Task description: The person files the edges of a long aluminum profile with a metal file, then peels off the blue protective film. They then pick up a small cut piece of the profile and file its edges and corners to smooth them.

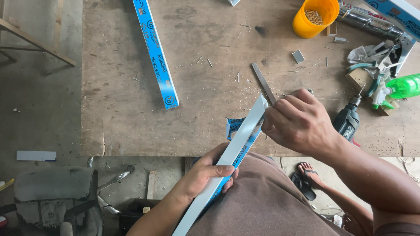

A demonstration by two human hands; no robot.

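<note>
- Workshop vibe: scuffed plywood bench [131, 109] littered with metal shavings, concrete floor below, all seen looking straight down.
- Left hand [210, 170] is wrapped shut around the lower stretch of a long white aluminium strip [243, 135] with blue protective film, bracing it against the lap. The strip runs up and away to the right hand.
- Right hand [297, 122] is closed around a flat metal file [262, 81], pressed to the strip's top end, so the file's far tip pokes out beyond the knuckles.
- Risk as I see it: the strip isn't clamped, only hand-held, so a hard push could make it flex or skid and the file jump off the edge toward the fingers.
- That cut end looks sharp, and the left palm sits right on the edge.
- Cordless drill [348, 120] lies just right of the right wrist, bit still fitted; an elbow swing could knock it.
- Orange tub of screws [314, 17] sits well beyond the right hand, probably safe.
</note>
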